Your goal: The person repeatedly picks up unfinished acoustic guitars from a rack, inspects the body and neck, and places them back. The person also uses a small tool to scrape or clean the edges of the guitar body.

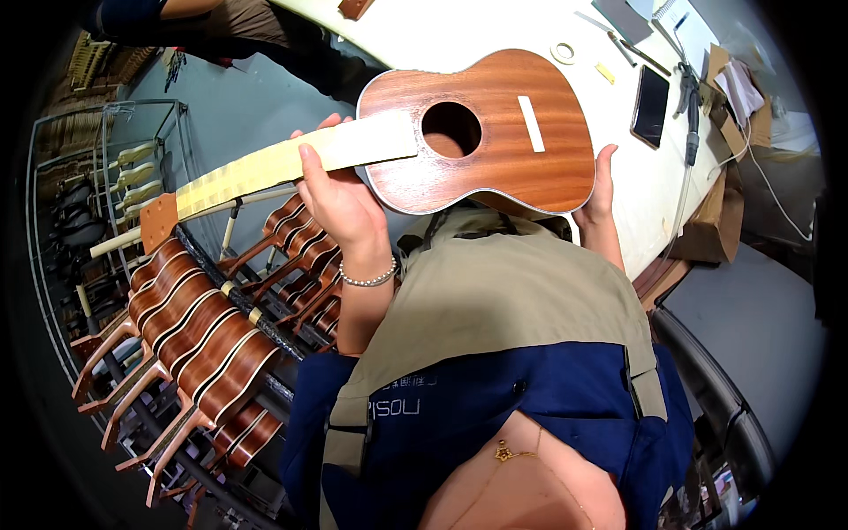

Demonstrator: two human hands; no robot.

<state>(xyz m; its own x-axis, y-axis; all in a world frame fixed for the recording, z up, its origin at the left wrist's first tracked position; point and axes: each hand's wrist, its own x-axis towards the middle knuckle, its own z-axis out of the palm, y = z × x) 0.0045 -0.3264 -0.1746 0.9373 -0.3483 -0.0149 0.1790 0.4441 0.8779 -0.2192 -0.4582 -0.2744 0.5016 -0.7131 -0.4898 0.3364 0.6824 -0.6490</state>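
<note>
1. So we've got a brown wooden ukulele [499,132] up at 12 o'clock from the middle of our view, top face toward us, neck running out to 10 o'clock.
2. Our left hand [343,205], at 10 o'clock, is wrapped round the neck: thumb over the pale strip [291,157] covering it, fingertips peeking past the far edge. There's a beaded bracelet [367,279] on that wrist.
3. Our right hand [602,196] sits at 2 o'clock against the rounded end of the body, thumb pointing up. The other fingers are hidden, so we can't tell how tightly they're curled.
4. A short white strip [532,124] lies across the top, on the 2 o'clock side of the sound hole [451,130].
5. On the cream table [658,181] we see a tape roll [555,56] at 1 o'clock and a dark phone [650,106] at 2.
6. Brown instrument bodies [203,331] are racked in a row at 8 o'clock, and another person's leg [256,31] shows at 11.
</note>
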